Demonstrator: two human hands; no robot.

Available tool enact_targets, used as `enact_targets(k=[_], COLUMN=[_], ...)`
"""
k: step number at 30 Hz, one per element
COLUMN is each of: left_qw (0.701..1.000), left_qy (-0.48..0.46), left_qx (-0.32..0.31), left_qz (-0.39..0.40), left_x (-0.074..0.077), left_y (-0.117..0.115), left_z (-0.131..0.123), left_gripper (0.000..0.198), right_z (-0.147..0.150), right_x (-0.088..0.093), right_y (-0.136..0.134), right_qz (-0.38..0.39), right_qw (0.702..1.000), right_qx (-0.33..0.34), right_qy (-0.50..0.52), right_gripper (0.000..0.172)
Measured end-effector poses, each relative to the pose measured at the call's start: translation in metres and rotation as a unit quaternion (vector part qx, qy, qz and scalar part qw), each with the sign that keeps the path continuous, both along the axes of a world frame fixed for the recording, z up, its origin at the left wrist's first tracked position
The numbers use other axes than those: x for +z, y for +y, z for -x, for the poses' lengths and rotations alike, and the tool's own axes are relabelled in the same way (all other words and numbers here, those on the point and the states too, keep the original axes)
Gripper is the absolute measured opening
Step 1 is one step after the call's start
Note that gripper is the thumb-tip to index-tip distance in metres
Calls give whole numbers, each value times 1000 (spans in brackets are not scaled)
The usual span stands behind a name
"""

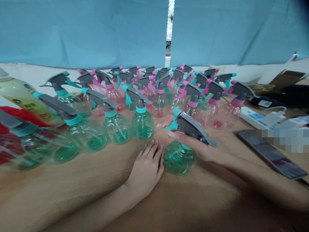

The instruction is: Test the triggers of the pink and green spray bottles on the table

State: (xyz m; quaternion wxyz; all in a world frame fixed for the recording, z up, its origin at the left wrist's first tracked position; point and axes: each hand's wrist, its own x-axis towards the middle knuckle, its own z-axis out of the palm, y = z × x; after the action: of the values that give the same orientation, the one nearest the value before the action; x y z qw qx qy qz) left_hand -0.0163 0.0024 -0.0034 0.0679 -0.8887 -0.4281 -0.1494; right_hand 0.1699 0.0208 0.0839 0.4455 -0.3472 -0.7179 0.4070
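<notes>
- head view, right hand (202, 146): grasping the spray bottle (180, 161) about its neck; best held firmly there, i judge, without squeezing the trigger (172, 125).
- left hand (147, 167): released, palm down on the table (31, 193), just beside the bottle; handy for steadying its base.
- spray bottle: near side, right of other green bottles (143, 127); see-through green body, grey head, turquoise trigger.

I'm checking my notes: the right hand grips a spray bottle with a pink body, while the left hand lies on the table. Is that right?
Not quite: the spray bottle gripped by the right hand has a green body, not pink, as the head view shows. The left hand does lie on the table.
</notes>
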Motion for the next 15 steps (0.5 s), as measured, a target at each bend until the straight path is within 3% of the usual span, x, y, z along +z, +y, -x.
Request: enact_targets(k=[15], left_qw=[1000], left_qy=[0], left_qx=[-6], left_qz=[-8], left_x=[-1], left_y=[0], left_z=[0], left_gripper=[40], right_z=[-1], right_x=[-14], right_y=[3], right_qz=[9], right_qw=[1000], right_qx=[-2], right_qy=[18], right_gripper=[23])
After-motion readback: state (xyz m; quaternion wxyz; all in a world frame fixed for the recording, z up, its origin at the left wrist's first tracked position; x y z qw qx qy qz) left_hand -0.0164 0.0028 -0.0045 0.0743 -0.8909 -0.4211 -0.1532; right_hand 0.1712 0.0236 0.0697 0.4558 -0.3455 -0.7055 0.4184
